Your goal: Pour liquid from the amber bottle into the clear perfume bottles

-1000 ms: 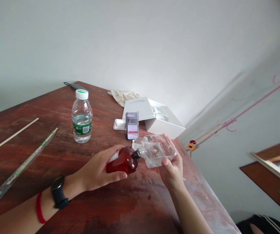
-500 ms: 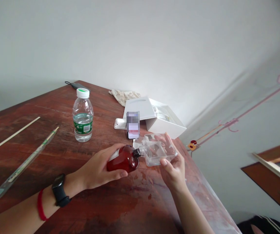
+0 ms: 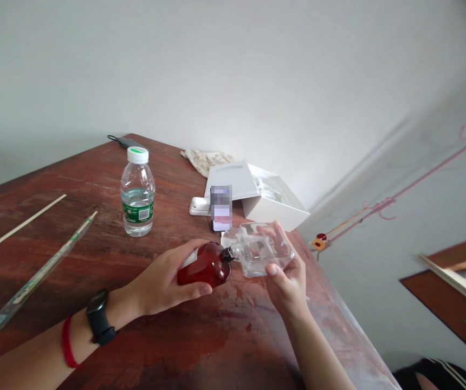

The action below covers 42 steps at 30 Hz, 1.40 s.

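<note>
My left hand (image 3: 176,273) is wrapped round a rounded bottle of red-brown liquid (image 3: 212,265), tilted to the right, with a pale label partly under my fingers. Its dark threaded neck (image 3: 227,254) meets the neck of a clear, square-shouldered bottle (image 3: 259,254). That clear bottle lies on its side in the grip of my right hand (image 3: 290,281), thumb below and fingers behind it. Whether liquid passes between the two necks I cannot make out.
A water bottle (image 3: 137,197) with a white cap stands to the left. Beyond my hands are a propped phone (image 3: 221,208), a white case (image 3: 199,206), a white box (image 3: 276,211) and a cloth (image 3: 206,160). Chopsticks (image 3: 21,225) lie left on the wooden table (image 3: 168,346).
Almost nothing differs. Both hands keep the two bottles mouth to mouth, and the right hand with the clear bottle has shifted very slightly left.
</note>
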Available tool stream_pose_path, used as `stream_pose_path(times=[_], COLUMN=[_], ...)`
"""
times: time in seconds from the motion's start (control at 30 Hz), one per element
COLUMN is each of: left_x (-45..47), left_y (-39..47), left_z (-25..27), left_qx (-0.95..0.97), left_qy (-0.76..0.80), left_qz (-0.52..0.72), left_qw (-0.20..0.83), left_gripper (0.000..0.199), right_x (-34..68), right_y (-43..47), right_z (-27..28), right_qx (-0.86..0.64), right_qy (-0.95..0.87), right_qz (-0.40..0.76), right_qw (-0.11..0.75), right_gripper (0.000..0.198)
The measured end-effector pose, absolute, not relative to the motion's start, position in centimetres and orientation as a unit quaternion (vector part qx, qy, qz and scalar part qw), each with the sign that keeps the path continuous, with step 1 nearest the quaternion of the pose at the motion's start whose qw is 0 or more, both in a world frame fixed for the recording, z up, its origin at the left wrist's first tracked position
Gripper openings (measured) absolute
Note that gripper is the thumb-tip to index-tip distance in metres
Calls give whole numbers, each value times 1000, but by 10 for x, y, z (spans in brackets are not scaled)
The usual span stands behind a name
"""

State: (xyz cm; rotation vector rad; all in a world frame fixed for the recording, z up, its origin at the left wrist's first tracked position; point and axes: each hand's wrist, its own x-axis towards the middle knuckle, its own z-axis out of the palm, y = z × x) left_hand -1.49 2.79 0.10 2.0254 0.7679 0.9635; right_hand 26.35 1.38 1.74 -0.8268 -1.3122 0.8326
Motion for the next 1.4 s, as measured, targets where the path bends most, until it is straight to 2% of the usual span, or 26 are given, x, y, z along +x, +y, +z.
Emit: stream_pose_path(times=[0.77,0.93,1.17,1.4], left_x=[-14,-15,-15,-15], left_y=[28,28,27,27], left_z=[3,1,2,2], left_qx=[784,785,786,786], left_qy=[301,304,301,304], left_qz=[384,381,384,380], left_qw=[385,383,379,382], left_gripper=[75,75,74,75], right_x=[269,268,267,267], right_y=[16,17,15,15], right_z=[14,15,17,17], right_qx=[-370,-372,-368,-374], right_qy=[-593,-584,-585,-580], right_qz=[348,349,356,351], right_qw=[625,632,629,633], right_gripper=[83,87,78,88])
